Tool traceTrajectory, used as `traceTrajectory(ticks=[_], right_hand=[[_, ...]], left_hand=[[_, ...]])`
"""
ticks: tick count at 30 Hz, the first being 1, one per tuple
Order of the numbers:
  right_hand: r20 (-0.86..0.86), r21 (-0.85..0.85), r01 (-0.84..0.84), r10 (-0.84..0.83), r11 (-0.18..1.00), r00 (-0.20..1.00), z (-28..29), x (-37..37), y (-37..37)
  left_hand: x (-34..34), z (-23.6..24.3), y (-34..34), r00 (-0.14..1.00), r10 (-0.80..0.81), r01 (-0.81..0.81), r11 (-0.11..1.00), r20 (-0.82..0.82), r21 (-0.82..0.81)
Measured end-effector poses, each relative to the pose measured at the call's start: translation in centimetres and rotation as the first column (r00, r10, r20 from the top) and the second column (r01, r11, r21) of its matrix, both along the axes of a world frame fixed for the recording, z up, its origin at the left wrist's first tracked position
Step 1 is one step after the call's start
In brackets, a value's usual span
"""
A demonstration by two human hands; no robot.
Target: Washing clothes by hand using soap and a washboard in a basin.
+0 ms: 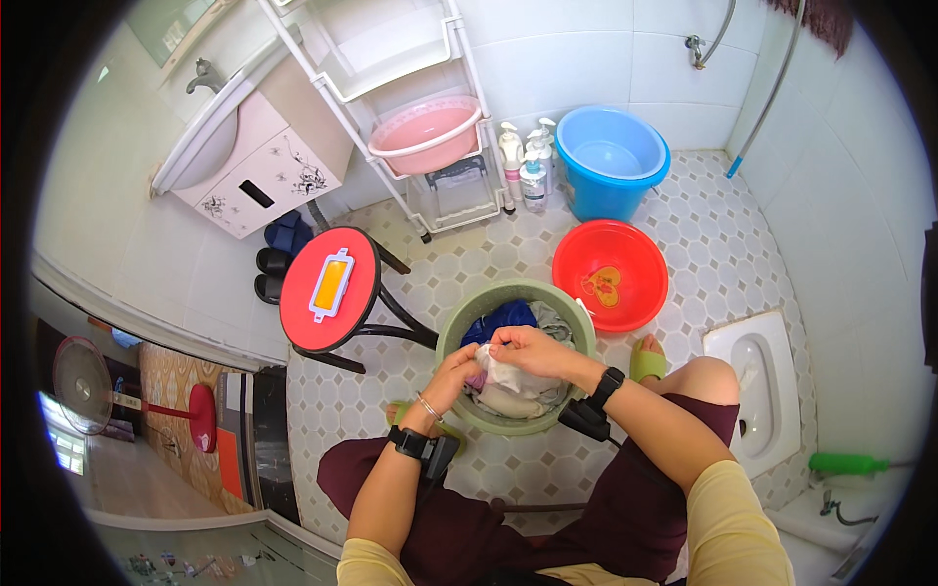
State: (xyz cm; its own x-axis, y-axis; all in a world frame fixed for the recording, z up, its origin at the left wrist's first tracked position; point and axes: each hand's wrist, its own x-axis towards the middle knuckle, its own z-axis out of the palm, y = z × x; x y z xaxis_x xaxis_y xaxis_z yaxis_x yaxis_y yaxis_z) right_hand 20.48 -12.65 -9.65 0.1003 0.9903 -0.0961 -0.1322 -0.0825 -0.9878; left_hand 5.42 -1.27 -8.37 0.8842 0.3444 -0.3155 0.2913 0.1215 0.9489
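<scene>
Yellow sleeves (735, 523), lower frame; left hand (452, 375) and right hand (539, 354), each grip pinching white cloth (501, 373) above green tub (496, 425), frame centre, probably so drips land inside.

Pink basin (430, 153) on white rack (391, 76); sink (207, 146) upper left; squat toilet (779, 396) at right.
</scene>
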Motion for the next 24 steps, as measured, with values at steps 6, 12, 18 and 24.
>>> traceTrajectory(ticks=[6,12,18,24], right_hand=[[0.426,-0.087,0.051,-0.009,0.995,0.905,0.3,0.2,-0.7],[0.211,-0.255,-0.040,0.096,0.966,0.973,-4.3,1.8,-0.9],[0.601,-0.421,0.172,0.132,0.891,0.788,-11.2,3.2,-0.1],[0.773,-0.500,0.166,0.351,0.850,0.529,-18.1,0.4,1.8]], left_hand=[[0.3,-0.4,0.0,0.991,0.133,-0.132,0.990,0.024,-0.040],[-0.5,-3.9,1.6,0.983,0.139,-0.126,0.986,-0.118,0.113],[-1.9,-7.0,1.6,0.979,0.205,-0.139,0.703,-0.012,0.697],[-1.9,-1.8,0.1,0.990,0.135,-0.076,0.763,-0.043,0.642]])
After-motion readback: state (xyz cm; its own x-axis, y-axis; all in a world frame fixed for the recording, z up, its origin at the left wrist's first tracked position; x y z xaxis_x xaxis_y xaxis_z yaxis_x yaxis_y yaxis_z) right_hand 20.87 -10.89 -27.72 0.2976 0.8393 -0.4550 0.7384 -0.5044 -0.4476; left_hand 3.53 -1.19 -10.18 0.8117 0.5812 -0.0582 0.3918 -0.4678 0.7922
